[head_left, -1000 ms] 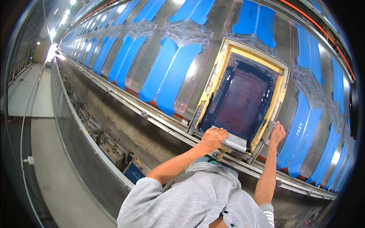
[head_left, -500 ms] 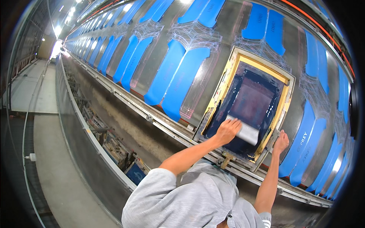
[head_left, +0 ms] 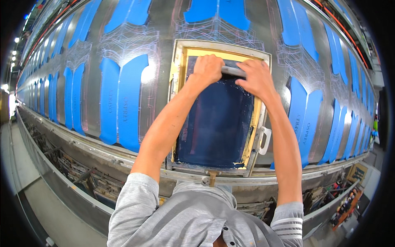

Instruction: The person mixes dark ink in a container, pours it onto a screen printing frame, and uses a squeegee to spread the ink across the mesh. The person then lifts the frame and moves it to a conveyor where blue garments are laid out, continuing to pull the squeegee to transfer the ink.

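A screen-printing frame [head_left: 175, 74] with a metal rim and yellow inner border lies flat before me, its mesh [head_left: 218, 123] coated in dark blue ink. At the far end of the mesh, both of my hands grip a grey squeegee [head_left: 233, 71]. My left hand [head_left: 208, 68] is closed round its left part, my right hand [head_left: 256, 77] round its right part. The fingers partly hide the squeegee, and its lower edge is out of sight. On the frame's right side, near my right forearm, sticks out a white handle [head_left: 264, 140].
Blue fabric pieces [head_left: 133, 99] lie in pairs along the long grey printing table [head_left: 162, 29], more of them right of the frame [head_left: 304, 119]. A metal rail [head_left: 98, 154] runs along the near edge. Below it are shelves of stacked screens [head_left: 92, 181].
The squeegee has gone from the near part of the mesh to its far end. My right hand has left the frame's right edge and joined my left on the squeegee. The view has turned.
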Motion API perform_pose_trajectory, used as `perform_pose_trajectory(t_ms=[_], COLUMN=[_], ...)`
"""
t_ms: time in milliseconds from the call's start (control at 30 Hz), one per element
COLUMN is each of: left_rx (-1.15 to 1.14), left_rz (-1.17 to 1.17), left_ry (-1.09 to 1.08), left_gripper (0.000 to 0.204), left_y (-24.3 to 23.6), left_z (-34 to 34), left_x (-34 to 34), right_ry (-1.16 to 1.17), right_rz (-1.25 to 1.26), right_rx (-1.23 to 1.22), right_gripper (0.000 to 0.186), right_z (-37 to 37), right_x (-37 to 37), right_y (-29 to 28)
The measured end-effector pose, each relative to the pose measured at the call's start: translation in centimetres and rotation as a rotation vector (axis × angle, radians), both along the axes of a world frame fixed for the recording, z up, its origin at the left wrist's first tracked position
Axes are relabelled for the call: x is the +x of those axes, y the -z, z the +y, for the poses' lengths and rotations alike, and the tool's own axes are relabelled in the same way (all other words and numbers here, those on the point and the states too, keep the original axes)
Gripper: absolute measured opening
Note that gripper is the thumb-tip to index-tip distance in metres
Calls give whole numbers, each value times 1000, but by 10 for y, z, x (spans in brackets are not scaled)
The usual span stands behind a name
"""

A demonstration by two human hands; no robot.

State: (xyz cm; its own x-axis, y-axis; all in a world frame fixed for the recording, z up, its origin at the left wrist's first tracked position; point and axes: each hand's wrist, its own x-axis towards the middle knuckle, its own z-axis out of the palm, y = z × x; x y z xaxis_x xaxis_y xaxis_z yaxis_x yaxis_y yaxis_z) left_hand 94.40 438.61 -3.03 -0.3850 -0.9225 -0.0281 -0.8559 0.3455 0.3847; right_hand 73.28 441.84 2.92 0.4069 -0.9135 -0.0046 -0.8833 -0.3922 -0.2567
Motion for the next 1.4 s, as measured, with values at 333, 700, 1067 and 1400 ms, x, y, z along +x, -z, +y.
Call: perform_pose_trajectory(t_ms=[333,700,1067,1400], left_rx=[-44,52,-63,101], left_rz=[130,90,127,151], left_ry=[-15,23,13,33], left_gripper=[32,16,32,39], left_y=[4,-11,12,-10], left_z=[235,195,98,332], left_x=[21,22,11,29], right_ry=[-68,-83,-57,-45], right_rz=[-93,-51,-54,-114], right_rx=[7,111,-38,188], right_gripper=[14,10,7,21], right_z=[203,172,74,306], right_x=[29,19,11,31], right_y=[51,43,67,41])
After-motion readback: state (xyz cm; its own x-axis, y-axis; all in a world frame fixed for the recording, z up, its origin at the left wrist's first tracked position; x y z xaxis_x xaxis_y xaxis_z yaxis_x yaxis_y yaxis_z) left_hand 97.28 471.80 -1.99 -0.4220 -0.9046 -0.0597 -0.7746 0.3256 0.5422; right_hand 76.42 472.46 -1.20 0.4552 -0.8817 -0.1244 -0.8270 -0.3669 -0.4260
